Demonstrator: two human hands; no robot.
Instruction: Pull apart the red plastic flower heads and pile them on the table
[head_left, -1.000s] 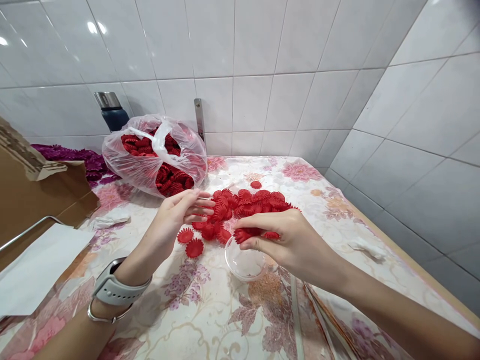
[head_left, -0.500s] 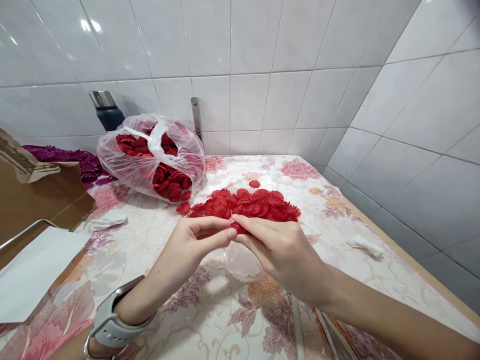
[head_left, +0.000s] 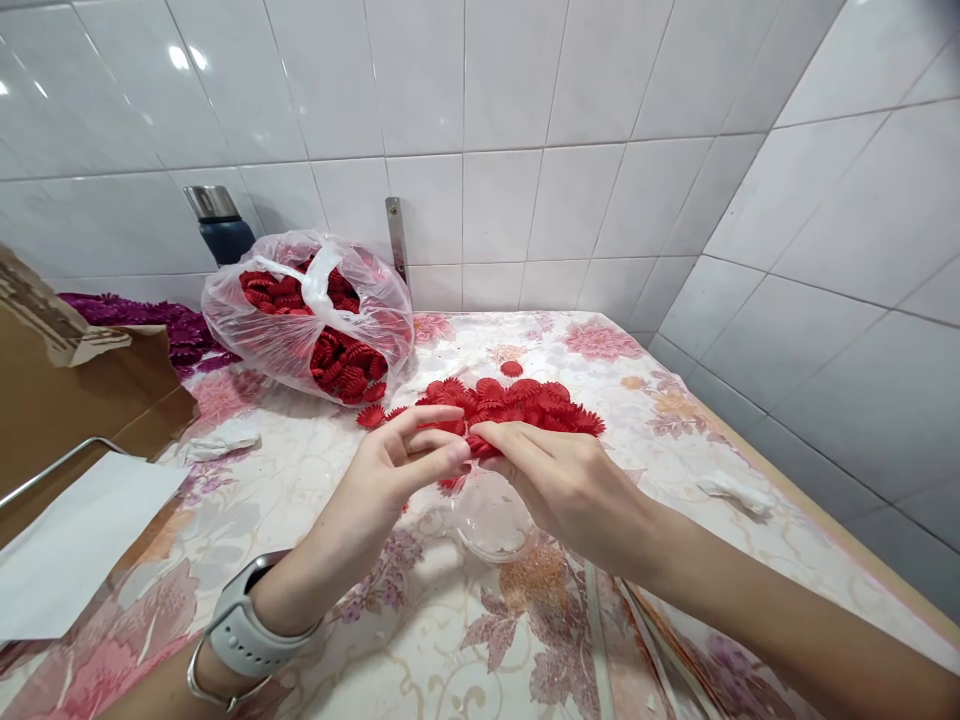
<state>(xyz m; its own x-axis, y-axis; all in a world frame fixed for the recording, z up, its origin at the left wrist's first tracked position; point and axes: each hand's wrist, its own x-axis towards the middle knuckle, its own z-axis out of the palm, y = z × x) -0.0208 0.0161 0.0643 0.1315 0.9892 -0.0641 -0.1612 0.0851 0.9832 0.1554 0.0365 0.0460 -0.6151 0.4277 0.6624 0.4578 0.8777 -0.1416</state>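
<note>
A small red flower piece with a fringed edge (head_left: 484, 447) is pinched in the fingers of my right hand (head_left: 581, 485). My left hand (head_left: 405, 460) is beside it, its thumb tip at the piece's left end and its fingers apart. Part of the piece is hidden by my right fingers. Just behind both hands lies a pile of similar red flower pieces (head_left: 525, 398). Below the hands a shallow clear round dish (head_left: 493, 520) rests on the flowered tablecloth (head_left: 420, 640).
At the back left sits a tied clear plastic bag (head_left: 262, 350) of red pieces, with a dark blue bottle (head_left: 226, 240) behind it. Purple flower pieces (head_left: 165, 330), a cardboard box (head_left: 90, 400) and white paper (head_left: 82, 540) are left. Crumpled tissue (head_left: 735, 492) lies right.
The fingers of my left hand have lifted and spread away from the red piece. My right hand keeps its pinch, and more of the dish shows. The view has shifted slightly.
</note>
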